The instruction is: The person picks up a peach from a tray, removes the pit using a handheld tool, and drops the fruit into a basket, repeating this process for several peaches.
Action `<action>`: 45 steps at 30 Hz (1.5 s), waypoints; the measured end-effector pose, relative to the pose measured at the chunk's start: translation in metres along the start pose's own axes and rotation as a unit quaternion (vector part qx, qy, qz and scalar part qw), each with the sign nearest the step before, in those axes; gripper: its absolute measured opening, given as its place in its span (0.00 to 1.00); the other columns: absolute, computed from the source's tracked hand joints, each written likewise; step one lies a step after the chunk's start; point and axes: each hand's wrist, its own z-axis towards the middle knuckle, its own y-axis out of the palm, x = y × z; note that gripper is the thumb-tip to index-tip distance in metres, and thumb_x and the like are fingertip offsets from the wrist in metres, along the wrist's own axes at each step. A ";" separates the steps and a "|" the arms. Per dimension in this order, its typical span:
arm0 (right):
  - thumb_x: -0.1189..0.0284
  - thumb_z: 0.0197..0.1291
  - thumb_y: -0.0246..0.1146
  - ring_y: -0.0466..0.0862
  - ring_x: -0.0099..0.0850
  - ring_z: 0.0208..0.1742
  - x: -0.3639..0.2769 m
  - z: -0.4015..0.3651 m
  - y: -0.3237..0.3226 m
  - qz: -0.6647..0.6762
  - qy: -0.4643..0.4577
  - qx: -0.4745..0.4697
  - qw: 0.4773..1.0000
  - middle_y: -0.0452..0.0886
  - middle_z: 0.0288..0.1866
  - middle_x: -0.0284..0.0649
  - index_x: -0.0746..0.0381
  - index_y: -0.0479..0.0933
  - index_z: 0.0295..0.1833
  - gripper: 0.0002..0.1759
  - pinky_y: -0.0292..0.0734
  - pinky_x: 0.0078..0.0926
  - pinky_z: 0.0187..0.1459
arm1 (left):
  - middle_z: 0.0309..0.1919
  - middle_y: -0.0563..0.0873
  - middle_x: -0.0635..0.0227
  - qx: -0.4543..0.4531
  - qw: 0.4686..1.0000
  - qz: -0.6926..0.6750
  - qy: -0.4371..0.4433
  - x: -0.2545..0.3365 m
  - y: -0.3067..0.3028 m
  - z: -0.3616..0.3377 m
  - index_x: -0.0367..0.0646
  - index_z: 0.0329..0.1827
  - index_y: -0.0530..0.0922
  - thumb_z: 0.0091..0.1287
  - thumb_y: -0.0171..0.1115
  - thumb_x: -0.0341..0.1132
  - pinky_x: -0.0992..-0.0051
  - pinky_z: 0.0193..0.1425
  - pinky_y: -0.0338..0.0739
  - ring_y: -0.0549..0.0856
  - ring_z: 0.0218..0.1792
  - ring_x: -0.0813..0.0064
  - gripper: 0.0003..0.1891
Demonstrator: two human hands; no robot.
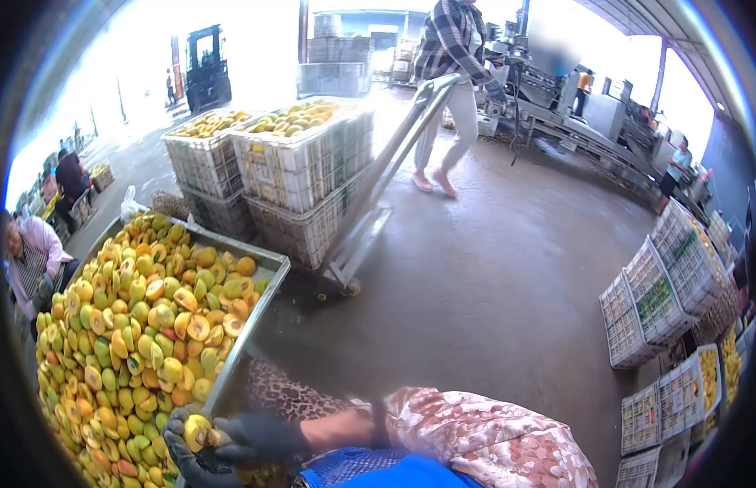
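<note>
Both my hands wear dark gloves at the bottom left of the head view. My left hand (185, 462) cups a yellow fruit (196, 431) from below. My right hand (257, 439) reaches in from a floral sleeve and grips the same fruit on its right side. The hands hover at the near corner of a metal tray table (262, 307). The table is heaped with several yellow, green and orange fruits (142, 325), some of them cut in half. A blue mesh item (370, 470) lies under my right forearm.
White crates of fruit (305, 163) are stacked on a hand trolley (370, 220) beyond the table. A person in a plaid shirt (453, 73) walks past it. More crates (655, 301) line the right side. Another person (32, 260) sits at the left. Machinery (557, 98) stands at the back.
</note>
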 end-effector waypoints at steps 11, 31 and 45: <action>0.63 0.74 0.64 0.78 0.23 0.44 0.035 -0.006 0.035 0.141 0.064 -0.153 0.976 0.83 0.43 0.35 0.64 0.73 0.68 0.24 0.78 0.28 0.47 | 0.52 0.81 0.51 -0.053 0.950 0.082 0.296 -0.042 -0.037 -0.009 0.33 0.58 0.74 0.76 0.62 0.40 0.57 0.57 0.80 0.82 0.52 0.55 0.18; 0.57 0.68 0.66 0.87 0.54 0.32 0.078 -0.020 0.008 -0.292 0.050 -0.152 0.943 0.82 0.30 0.50 0.60 0.80 0.42 0.16 0.79 0.50 0.32 | 0.64 0.84 0.46 0.157 0.931 0.316 0.096 -0.180 -0.040 0.159 0.35 0.62 0.83 0.65 0.77 0.42 0.61 0.72 0.74 0.82 0.67 0.51 0.27; 0.65 0.74 0.62 0.80 0.21 0.28 0.059 0.043 -0.022 0.394 0.274 0.090 0.873 0.83 0.33 0.33 0.64 0.82 0.46 0.12 0.74 0.19 0.28 | 0.69 0.81 0.55 -0.132 0.988 0.066 0.050 -0.073 -0.022 0.059 0.37 0.65 0.81 0.62 0.76 0.36 0.63 0.71 0.75 0.81 0.68 0.61 0.28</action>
